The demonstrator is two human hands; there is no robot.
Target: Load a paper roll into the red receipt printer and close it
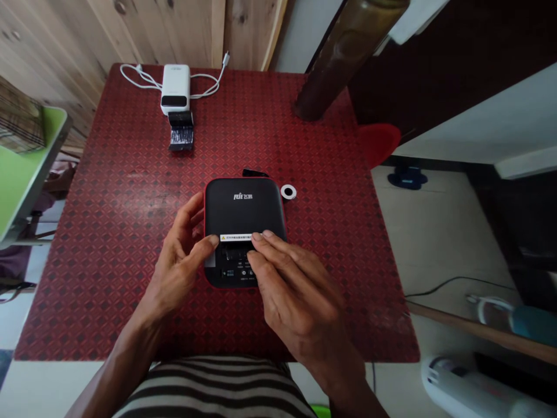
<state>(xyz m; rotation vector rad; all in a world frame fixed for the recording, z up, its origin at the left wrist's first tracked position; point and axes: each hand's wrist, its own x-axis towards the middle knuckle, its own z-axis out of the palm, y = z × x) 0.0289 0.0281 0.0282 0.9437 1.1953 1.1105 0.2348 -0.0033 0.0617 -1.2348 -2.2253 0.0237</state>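
A black rounded-square device [243, 212] with a red edge, a printed logo and small buttons lies on the table, resembling a compact printer. Across its lid runs a white warning label [235, 237]. My left hand [177, 258] grips the device's left side, thumb on top by the label's left end and fingers down along the edge. The fingers of my right hand [296, 284] are drawn together at the label's right end, hiding the device's lower right corner. Whether the label has lifted there I cannot tell. Beside the device sits a white ring with a dark centre [288, 192].
Farther back on the red patterned table [117, 244] are a white power bank [176, 87] with white cables [209, 84] and a crumpled black wrapper [181, 130]. A dark pipe-like post [335, 64] rises at the back right. A green table [26, 174] stands left.
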